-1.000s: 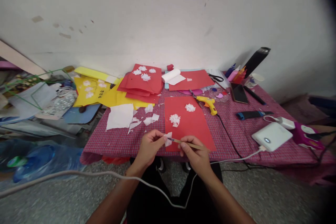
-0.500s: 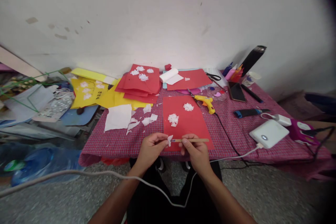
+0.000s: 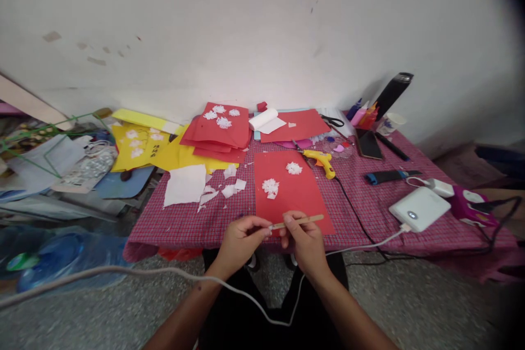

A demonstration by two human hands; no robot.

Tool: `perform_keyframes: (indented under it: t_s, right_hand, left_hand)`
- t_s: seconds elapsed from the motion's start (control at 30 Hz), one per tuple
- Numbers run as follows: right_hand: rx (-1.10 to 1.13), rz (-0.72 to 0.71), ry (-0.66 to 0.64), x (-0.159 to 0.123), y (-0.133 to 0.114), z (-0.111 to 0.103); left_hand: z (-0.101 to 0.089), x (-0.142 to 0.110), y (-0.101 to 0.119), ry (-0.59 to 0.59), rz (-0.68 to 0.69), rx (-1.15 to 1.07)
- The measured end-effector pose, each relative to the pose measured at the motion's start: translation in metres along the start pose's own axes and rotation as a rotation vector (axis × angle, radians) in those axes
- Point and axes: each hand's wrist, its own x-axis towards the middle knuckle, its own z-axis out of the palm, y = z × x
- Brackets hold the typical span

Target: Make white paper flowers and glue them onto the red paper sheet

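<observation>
My right hand (image 3: 302, 238) pinches a flat wooden craft stick (image 3: 315, 219), which slopes down toward the left. At the stick's left end my left hand (image 3: 244, 238) has thumb and forefinger pressed together on a small piece of white paper, now almost wholly hidden by the fingertips. Both hands are over the lower edge of a red paper sheet (image 3: 291, 194). On that sheet sit two ruffled white paper flowers, the nearer one (image 3: 270, 187) larger and the farther one (image 3: 293, 168) to its right.
Torn white scraps (image 3: 229, 190) and a white paper square (image 3: 184, 185) lie left. A yellow glue gun (image 3: 322, 163) lies right, its cord running toward a white power bank (image 3: 419, 209). Behind are red papers (image 3: 223, 136), a paper roll (image 3: 263, 119) and scissors (image 3: 333, 120).
The white paper piece, visible at the stick's tip before, is now covered by my left fingertips. My left hand has shifted slightly right and down, and the stick has tilted.
</observation>
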Motion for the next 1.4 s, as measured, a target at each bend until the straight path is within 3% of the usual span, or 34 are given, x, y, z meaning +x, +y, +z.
perform_keyframes:
  t_s: [0.2, 0.37, 0.6, 0.67, 0.83, 0.93, 1.03, 1.2, 1.4]
  right_hand:
    - [0.024, 0.061, -0.208, -0.004, -0.008, -0.01]
    - [-0.116, 0.017, -0.115, -0.003, -0.012, -0.006]
    - [-0.093, 0.111, -0.04, -0.003, -0.014, -0.001]
    - [-0.079, 0.121, -0.039, -0.002, -0.014, -0.005]
    - [-0.098, 0.081, -0.136, -0.001, -0.02, -0.013]
    - [-0.156, 0.051, -0.182, 0.0, -0.027, -0.018]
    - [-0.166, -0.017, -0.144, 0.007, -0.033, -0.03]
    - [-0.237, -0.206, 0.023, 0.034, -0.037, -0.057]
    - [-0.353, -0.164, 0.014, 0.046, -0.028, -0.057]
  left_hand:
    - [0.0, -0.001, 0.002, -0.041, -0.046, -0.057]
    - [0.003, -0.001, 0.005, -0.049, 0.024, 0.068]
    - [0.005, 0.003, 0.016, -0.109, 0.269, 0.455]
    - [0.004, 0.006, 0.018, -0.163, 0.218, 0.4]
    - [0.001, 0.014, 0.016, -0.255, -0.107, -0.025]
    - [-0.001, 0.018, 0.015, -0.262, -0.147, -0.053]
    - [-0.002, 0.023, 0.014, -0.229, -0.086, 0.048]
    - [-0.007, 0.045, 0.012, -0.055, 0.125, 0.326]
    - [-0.001, 0.075, 0.012, 0.002, 0.316, 0.531]
